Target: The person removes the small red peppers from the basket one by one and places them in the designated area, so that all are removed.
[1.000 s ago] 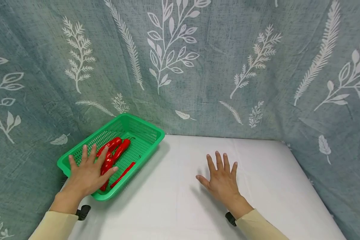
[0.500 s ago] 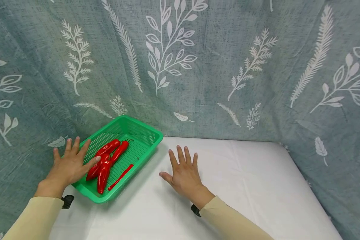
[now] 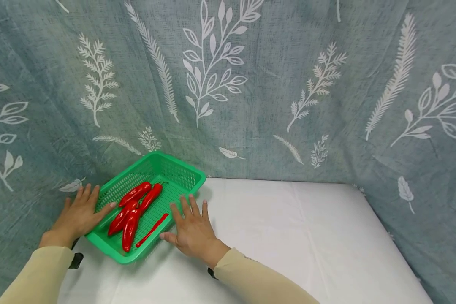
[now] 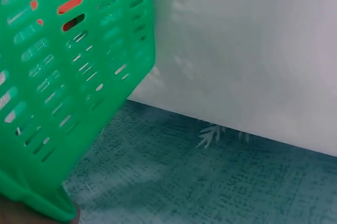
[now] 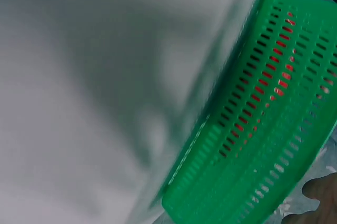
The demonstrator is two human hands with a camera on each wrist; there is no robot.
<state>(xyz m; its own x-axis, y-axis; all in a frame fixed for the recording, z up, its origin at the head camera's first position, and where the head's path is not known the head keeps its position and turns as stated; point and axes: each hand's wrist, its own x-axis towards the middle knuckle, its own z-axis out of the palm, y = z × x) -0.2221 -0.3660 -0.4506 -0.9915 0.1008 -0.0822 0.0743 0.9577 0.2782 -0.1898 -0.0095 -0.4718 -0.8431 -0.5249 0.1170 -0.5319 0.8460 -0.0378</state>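
Observation:
A green plastic basket [image 3: 179, 202] stands at the left of the table, holding several red chili peppers [image 3: 130, 232] in a pile. One thin red pepper [image 3: 152, 231] lies apart along the basket's right side. My left hand [image 3: 74, 217] is at the left rim, fingers spread and thumb over the edge. Fairly straight, the fingers of my right hand [image 3: 194, 234] reach the right rim. Slotted basket wall [image 4: 68, 77] fills much of the left wrist view, a bit of hand under its rim. Fingertips [image 5: 316, 203] show beside the basket in the right wrist view.
A white cloth [image 3: 273, 236] covers the table. Blue-green curtain [image 3: 266, 84] with white leaf prints hangs behind and along both sides, close to the basket's far corner. Dark wrist cameras [image 3: 76, 260] sit under the wrists.
My right hand has moved left across the table to the basket's right rim. My left hand has shifted from over the peppers outward to the left rim. The basket stays put.

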